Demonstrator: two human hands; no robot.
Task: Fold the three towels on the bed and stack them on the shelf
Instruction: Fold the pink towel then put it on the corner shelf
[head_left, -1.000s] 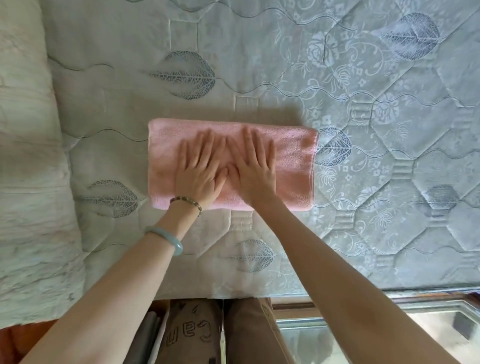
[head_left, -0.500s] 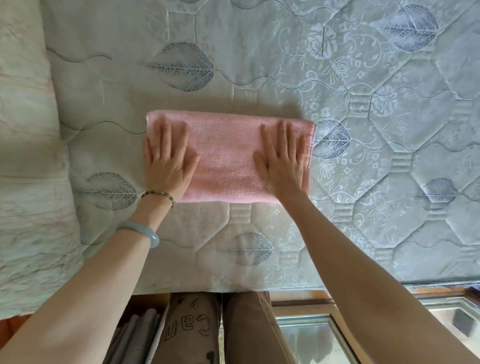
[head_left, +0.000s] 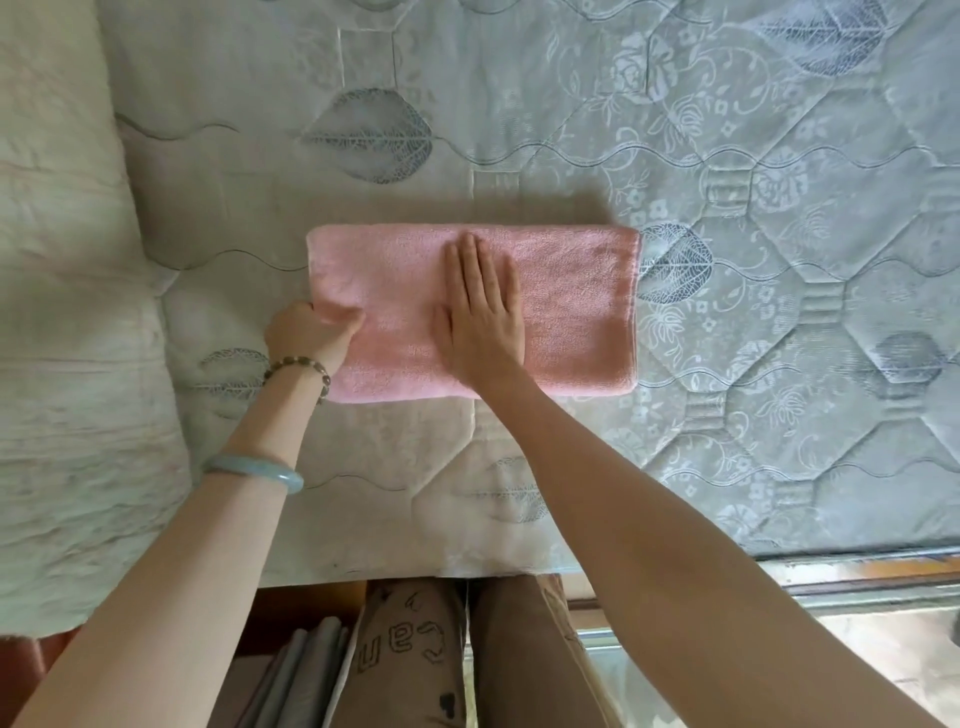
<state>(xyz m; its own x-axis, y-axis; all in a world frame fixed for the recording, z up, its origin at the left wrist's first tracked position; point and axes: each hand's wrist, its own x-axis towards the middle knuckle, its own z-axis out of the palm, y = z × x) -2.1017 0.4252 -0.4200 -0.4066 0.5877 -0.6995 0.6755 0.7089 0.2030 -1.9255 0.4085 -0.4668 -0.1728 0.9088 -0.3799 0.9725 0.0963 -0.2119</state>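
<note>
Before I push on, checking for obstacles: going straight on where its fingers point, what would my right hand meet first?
Flat on the pink towel, the right hand would cross its far edge, then likely only bare mattress.

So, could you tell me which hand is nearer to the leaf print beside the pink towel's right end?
The right hand: it lies flat on the middle of the pink towel, short of the leaf print. The left hand grips the towel's opposite end, farther away.
</note>
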